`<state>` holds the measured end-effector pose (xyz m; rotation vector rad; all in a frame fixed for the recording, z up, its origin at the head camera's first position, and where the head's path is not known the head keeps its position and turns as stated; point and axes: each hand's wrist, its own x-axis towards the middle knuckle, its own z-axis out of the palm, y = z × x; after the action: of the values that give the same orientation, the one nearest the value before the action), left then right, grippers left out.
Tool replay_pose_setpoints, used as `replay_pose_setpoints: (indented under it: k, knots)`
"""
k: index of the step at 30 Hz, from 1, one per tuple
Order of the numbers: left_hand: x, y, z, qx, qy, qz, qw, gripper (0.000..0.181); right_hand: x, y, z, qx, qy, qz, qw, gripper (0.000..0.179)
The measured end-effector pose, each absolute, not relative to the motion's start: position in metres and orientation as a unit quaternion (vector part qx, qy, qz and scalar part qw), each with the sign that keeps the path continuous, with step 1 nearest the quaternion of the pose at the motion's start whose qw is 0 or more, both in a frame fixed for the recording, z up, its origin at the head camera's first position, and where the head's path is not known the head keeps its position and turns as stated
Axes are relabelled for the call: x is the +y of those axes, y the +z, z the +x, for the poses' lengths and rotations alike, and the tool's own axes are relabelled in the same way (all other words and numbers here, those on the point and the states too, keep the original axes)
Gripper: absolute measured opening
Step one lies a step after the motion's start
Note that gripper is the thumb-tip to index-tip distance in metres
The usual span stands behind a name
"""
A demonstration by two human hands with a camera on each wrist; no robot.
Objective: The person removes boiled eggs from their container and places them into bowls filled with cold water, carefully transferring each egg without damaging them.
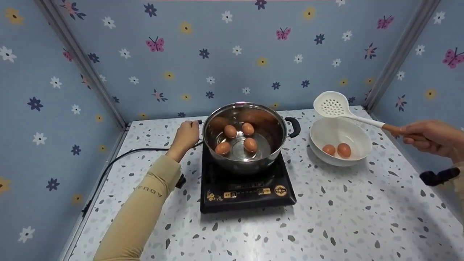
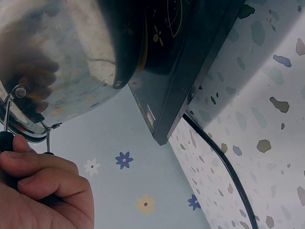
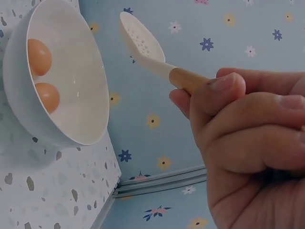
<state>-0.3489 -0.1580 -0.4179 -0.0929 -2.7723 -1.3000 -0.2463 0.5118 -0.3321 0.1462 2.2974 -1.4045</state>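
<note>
My left hand (image 1: pixel 186 136) grips the black left handle of a steel pot (image 1: pixel 242 167). In the left wrist view, its fingers curl round that handle beside the shiny pot wall (image 2: pixel 81 62). Several brown eggs (image 1: pixel 250 145) lie inside the pot, on its bottom. My right hand (image 1: pixel 433 137) holds a white slotted spoon (image 1: pixel 331 105) by its wooden handle. The spoon's perforated head is raised over the far side of a white bowl (image 1: pixel 355 143), with nothing on it. Two brown eggs (image 3: pixel 47 98) rest in the bowl.
Beneath the pot is a black induction cooker (image 1: pixel 248 197), its cord (image 1: pixel 123 156) running off to the left. The speckled white table (image 1: pixel 337 224) is bounded by flowered blue panels (image 1: pixel 232 54) at the back and both sides. A second black handle (image 1: pixel 295 127) sticks out on the pot's right.
</note>
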Motion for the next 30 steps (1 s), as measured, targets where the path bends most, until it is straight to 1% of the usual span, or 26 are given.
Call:
replay_pose_setpoints:
  k: [8,17,24,30]
  knots:
    - [-0.157,-0.418,-0.349,-0.906,-0.419,-0.034,0.043,0.041,0.499,-0.320,-0.249,0.816,-0.538,0.042,0.208,0.043]
    - [-0.158,-0.416,-0.348,-0.905,-0.422,-0.037,0.042,0.041,0.480,-0.305,-0.255,0.840,-0.505,0.012,0.198,0.036]
    - [-0.159,-0.417,-0.349,-0.903,-0.425,-0.039,0.040,0.040,0.466,-0.297,-0.259,0.839,-0.505,-0.002,0.199,0.035]
    - [-0.160,-0.419,-0.349,-0.905,-0.422,-0.038,0.035,0.041,0.453,-0.291,-0.263,0.840,-0.505,-0.020,0.196,0.039]
